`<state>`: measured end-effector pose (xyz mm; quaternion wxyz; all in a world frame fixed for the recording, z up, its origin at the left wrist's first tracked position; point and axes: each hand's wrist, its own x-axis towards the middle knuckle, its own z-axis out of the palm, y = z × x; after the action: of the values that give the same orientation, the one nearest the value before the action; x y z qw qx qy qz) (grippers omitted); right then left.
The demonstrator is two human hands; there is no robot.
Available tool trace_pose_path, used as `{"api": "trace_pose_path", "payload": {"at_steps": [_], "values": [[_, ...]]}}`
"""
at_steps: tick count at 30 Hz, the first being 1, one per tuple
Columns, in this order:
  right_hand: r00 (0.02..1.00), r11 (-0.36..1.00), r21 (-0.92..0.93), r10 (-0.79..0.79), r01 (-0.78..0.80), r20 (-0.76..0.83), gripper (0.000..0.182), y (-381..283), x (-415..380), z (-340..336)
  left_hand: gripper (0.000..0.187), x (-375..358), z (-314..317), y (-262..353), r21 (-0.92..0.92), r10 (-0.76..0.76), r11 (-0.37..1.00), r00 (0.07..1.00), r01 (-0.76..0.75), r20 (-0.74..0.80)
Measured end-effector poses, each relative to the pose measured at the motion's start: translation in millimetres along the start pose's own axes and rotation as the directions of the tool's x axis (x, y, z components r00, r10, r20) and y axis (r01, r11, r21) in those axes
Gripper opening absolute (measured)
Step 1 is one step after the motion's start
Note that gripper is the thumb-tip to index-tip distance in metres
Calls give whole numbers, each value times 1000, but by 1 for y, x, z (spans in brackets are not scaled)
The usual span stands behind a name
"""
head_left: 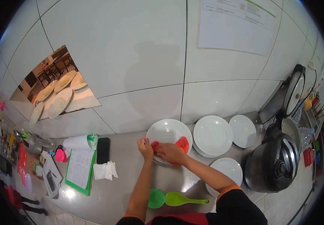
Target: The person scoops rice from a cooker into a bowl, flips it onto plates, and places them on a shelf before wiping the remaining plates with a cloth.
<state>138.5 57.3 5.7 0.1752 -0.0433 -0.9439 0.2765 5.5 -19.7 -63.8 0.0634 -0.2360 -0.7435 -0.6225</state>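
Observation:
A white plate tops a stack against the tiled wall. My left hand is closed at its left rim, gripping the edge. Over the plate's front part, my right hand holds a red cloth, which bunches between the fingers and spreads out to the right across the rim. To the right stands another stack of white plates, with a smaller white plate beyond it. A green bowl and a lime-green ladle-like spoon lie near the counter's front edge.
A black rice cooker stands on the right, near more white plates partly under my right arm. Leftward lie a crumpled tissue, a black phone and a green clipboard. Another person's legs show at lower left.

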Motion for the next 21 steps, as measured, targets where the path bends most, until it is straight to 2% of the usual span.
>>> {"api": "trace_pose_path", "payload": {"at_steps": [1,2,4,8,10,11,13,16,19,20,21], "values": [[996,995,96,-41,33,82,20,-3,-14,-10,22,-1,0,2,-1,-12,1000,1000,12,0],[995,995,95,-38,29,92,20,-1,-25,-23,21,-1,1,5,-20,-6,1000,1000,5,-9],[957,999,31,1,-11,291,19,1,-43,-43,21,-2,-2,10,-42,-9,999,1000,8,-11],[954,999,-38,0,11,299,20,-9,-51,-51,22,-1,-1,12,-12,-30,999,1000,30,7],[967,986,-148,114,-82,228,19,-19,-44,-38,22,-1,1,9,-10,-27,1000,1000,27,5],[965,984,-156,118,-82,236,19,-20,-36,-30,23,0,1,10,-27,-29,999,999,30,17],[992,984,-144,112,-103,58,17,-16,-15,-9,23,-1,0,10,-46,-37,998,999,38,34],[984,959,-225,156,-172,-87,18,-4,34,7,24,2,-3,14,8,-17,1000,998,17,56],[951,920,-287,205,-268,-233,22,35,59,1,23,2,-5,13,4,-51,999,992,51,116],[940,856,-417,203,-306,-275,25,45,59,-7,23,1,-4,13,28,-29,999,996,27,87],[939,853,-420,207,-311,-275,25,50,49,-13,23,2,-2,15,49,-4,999,998,1,55]]}}
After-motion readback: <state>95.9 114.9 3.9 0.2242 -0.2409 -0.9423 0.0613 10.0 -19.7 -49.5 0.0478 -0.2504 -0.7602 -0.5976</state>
